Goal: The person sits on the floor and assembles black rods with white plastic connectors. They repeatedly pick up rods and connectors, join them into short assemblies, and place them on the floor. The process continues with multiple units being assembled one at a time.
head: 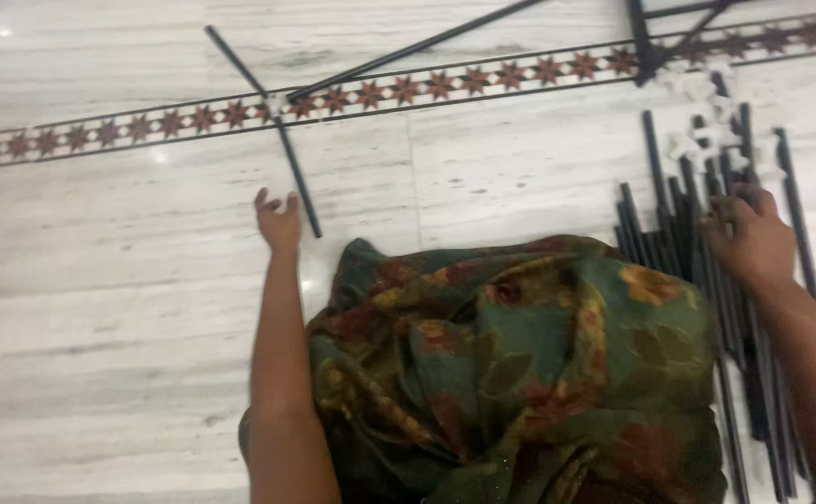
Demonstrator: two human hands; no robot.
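A person is sitting on a marble floor [100, 280]. The left hand [278, 220] is lying open beside two joined black rods [282, 131]. The right hand [751, 241] is resting with fingers curled on a loose rod pile [706, 243]; most rods are lying unassembled.

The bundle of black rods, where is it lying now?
The bundle of black rods lies on the marble floor at right, under the right hand, beside the green floral cloth.
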